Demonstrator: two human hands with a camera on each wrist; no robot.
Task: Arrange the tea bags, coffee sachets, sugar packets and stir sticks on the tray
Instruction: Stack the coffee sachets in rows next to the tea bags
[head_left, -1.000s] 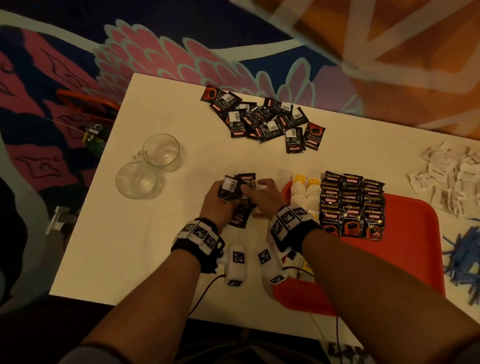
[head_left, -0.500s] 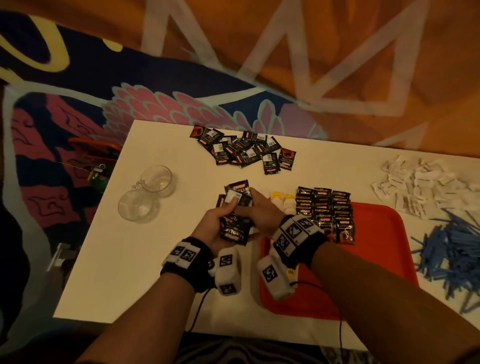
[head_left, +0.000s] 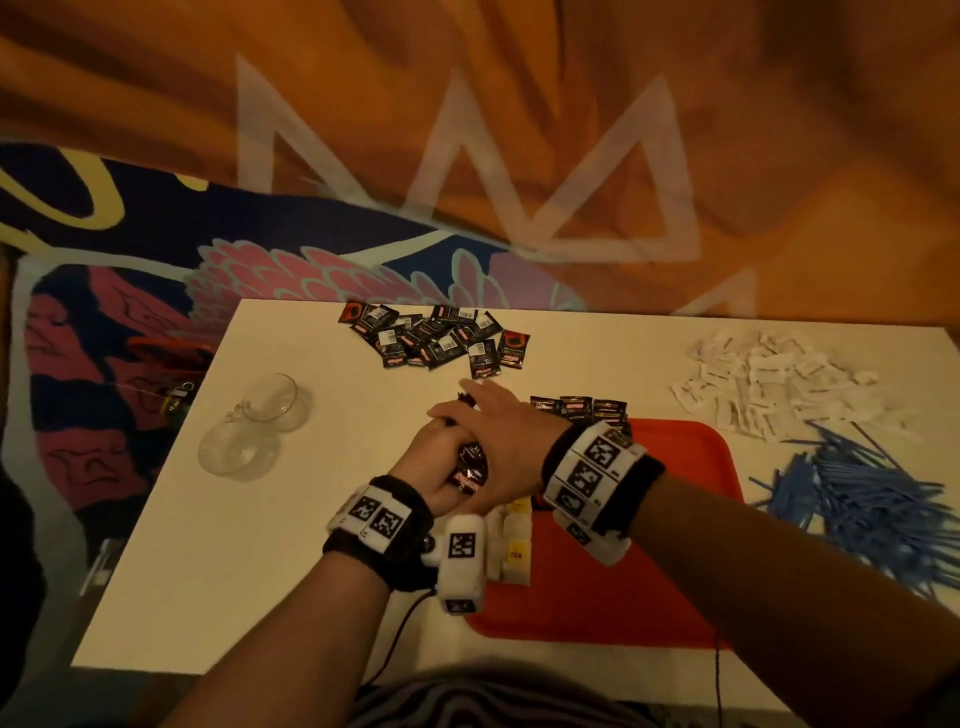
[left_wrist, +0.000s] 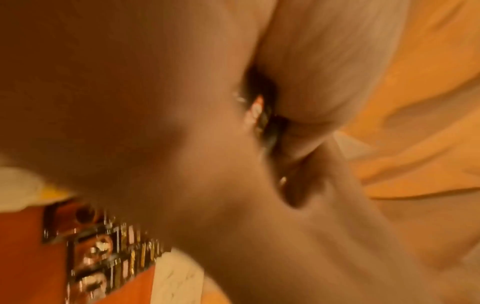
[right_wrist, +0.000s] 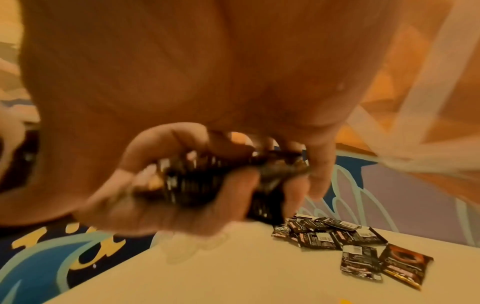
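Note:
My left hand (head_left: 423, 460) grips a stack of black coffee sachets (head_left: 470, 467) from below, just left of the red tray (head_left: 649, 571). Over the top of that stack lies my right hand (head_left: 498, 426), its fingers bent down over the far end; the right wrist view shows the stack (right_wrist: 207, 179) wrapped by fingers of both hands. Rows of coffee sachets (head_left: 576, 408) and white tea bags (head_left: 514, 545) lie on the tray's left part. A loose pile of sachets (head_left: 436, 338) sits at the table's far edge. The left wrist view is blurred skin.
Two glass cups (head_left: 270, 400) lie on the white table (head_left: 260, 571) at the left. White sugar packets (head_left: 779, 384) are heaped at the far right, with blue stir sticks (head_left: 872, 499) in front of them. A patterned rug surrounds the table.
My right hand has slid over the top of the stack and now hides most of it. Both hands have shifted a little right, toward the tray. The head view has tilted up.

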